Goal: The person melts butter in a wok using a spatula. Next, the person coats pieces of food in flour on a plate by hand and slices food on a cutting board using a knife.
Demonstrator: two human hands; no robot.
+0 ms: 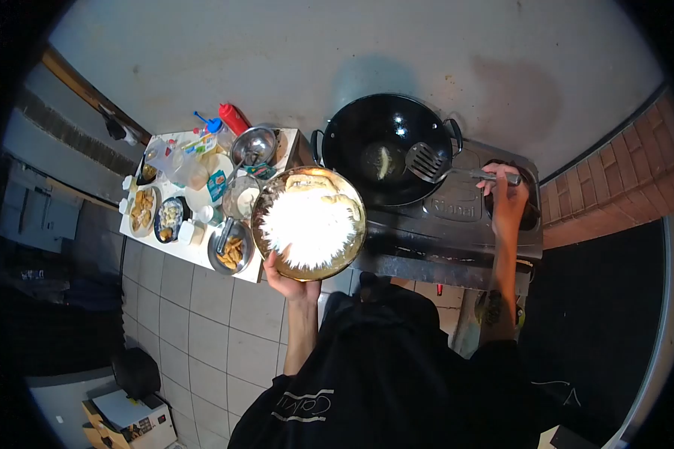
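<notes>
A slotted spatula (427,162) hangs over the right side of a black wok (352,142), its handle wrapped by my right hand (501,184). Inside the wok, a pale elongated piece of food (384,162) lies in what looks like a little oil. My left hand (284,280) grips the near rim of a round metal bowl (359,243), held left of the wok. White glare or a white lining fills most of the bowl, and golden fried pieces (311,183) rest along its far side.
A white table (187,252) at left bears a red squeeze bottle (234,118), a steel bowl (254,146), several food plates and a pan of fried pieces (233,253). The wok stands on a stove (457,213) against the grey wall. A brick ledge (614,179) is at right.
</notes>
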